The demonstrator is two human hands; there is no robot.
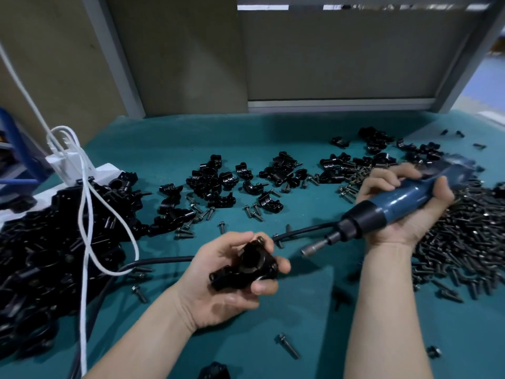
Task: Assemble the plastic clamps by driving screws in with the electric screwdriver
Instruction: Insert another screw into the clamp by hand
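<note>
My left hand (218,285) grips a black plastic clamp (243,265) above the teal table, with a screw head (259,240) showing at the clamp's top. My right hand (410,212) holds the blue electric screwdriver (396,205) by its body. The tool lies nearly level, and its metal socket tip (314,247) points left toward the clamp, a short gap away from it. Loose clamp halves (218,179) lie scattered across the middle of the table. A heap of dark screws (464,242) sits on the right, beside and behind my right wrist.
A large pile of black clamps (49,250) fills the left side, crossed by a white cord (84,214) and a black cable (164,260). Single screws (288,348) lie on the teal mat (300,310) near me. A grey partition (328,56) closes the back.
</note>
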